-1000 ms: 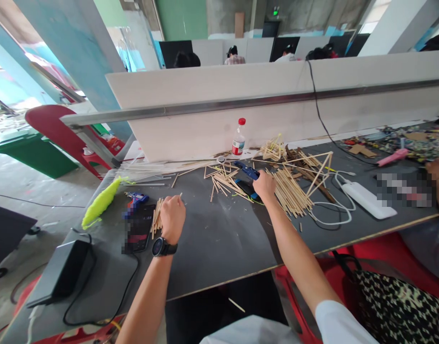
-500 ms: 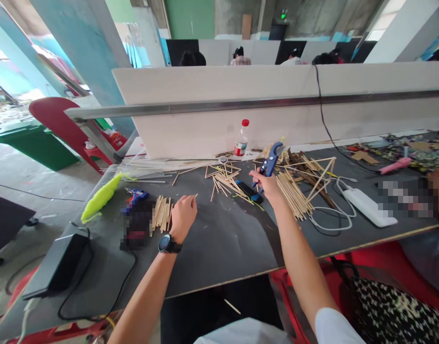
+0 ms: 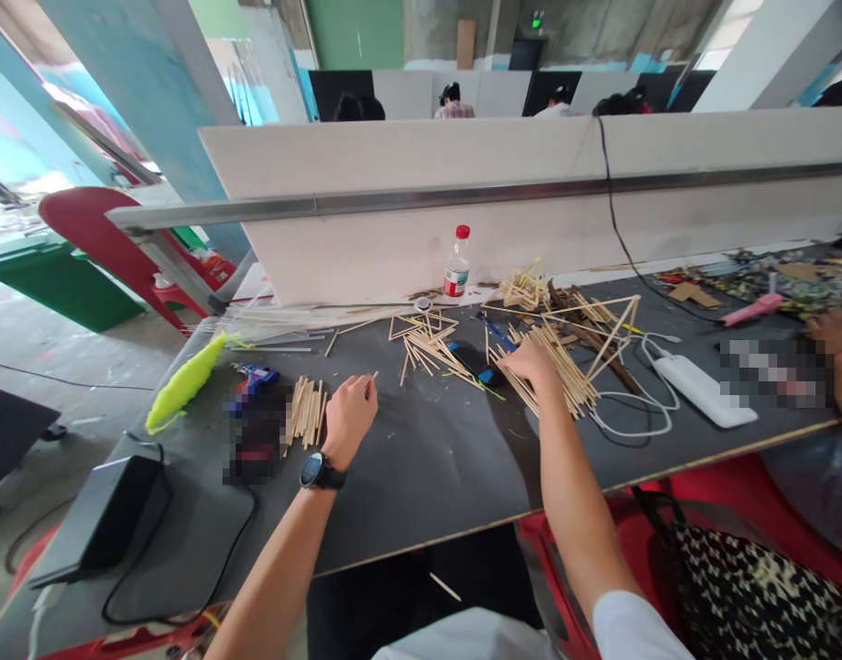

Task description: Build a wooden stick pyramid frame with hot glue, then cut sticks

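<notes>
My left hand (image 3: 348, 417), with a dark watch (image 3: 317, 470) on its wrist, is closed in a pinch on one thin wooden stick (image 3: 372, 376) just above the dark table (image 3: 427, 467). A bundle of short sticks (image 3: 307, 411) lies just left of it. My right hand (image 3: 530, 362) is stretched out over a big pile of long sticks (image 3: 564, 371), palm down. A blue hand tool (image 3: 495, 333) lies at its fingertips. The back of the hand hides the fingers, so whether they touch the tool is unclear.
A water bottle (image 3: 456, 266) stands by the white partition (image 3: 366, 247). Stick triangles (image 3: 424, 327) and a stick frame (image 3: 609, 330) lie mid-table. There is a white power strip (image 3: 695, 390), a blue glue gun (image 3: 252, 378), a yellow-green object (image 3: 183, 385), a black adapter (image 3: 101, 518), and another person's hand (image 3: 836, 335) at right.
My right hand lifted the blue tool off the table, then came down with it and shifted right onto the stick pile. My left hand moved slightly right, still pinching the stick.
</notes>
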`<state>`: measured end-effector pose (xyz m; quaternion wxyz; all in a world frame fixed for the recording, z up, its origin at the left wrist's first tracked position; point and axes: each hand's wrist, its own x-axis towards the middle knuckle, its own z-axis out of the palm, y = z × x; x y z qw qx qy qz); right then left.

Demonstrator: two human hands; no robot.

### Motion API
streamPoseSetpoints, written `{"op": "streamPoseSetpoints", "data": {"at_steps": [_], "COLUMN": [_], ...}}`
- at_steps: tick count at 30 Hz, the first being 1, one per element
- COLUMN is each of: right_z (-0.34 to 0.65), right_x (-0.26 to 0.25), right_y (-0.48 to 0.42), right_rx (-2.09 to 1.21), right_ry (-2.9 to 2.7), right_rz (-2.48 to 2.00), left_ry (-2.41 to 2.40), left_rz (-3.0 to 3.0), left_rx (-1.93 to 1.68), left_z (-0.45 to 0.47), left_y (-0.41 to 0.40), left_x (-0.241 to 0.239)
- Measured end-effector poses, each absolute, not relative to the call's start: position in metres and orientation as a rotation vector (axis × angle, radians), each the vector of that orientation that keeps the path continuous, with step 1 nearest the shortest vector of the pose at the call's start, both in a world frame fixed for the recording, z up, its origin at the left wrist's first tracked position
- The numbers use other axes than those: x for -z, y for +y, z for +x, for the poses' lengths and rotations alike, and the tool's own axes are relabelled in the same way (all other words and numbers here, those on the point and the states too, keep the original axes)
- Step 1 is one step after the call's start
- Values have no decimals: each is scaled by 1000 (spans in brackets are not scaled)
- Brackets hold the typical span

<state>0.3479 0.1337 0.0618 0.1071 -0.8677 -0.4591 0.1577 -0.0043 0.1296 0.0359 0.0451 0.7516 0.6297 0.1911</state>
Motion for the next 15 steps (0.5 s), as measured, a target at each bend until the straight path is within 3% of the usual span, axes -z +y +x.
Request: {"op": "streamPoseSetpoints", "data": {"at_steps": [10, 13, 15], "right_z": [339, 337, 331], "right_x": [-68, -79, -87], "right_y": [129, 125, 123], "right_rx": [-263, -165, -324], "right_ry": [-1244, -1235, -1212], "right_rz": [-2540, -2332, -2080], "left_ry": [1865, 1655, 1441], "left_rz": [2252, 2093, 1838], "left_rx": [-720, -940, -1065], "left_z": [-4, -4, -1], "left_y": [131, 137, 140], "left_x": [-33, -27, -24]}}
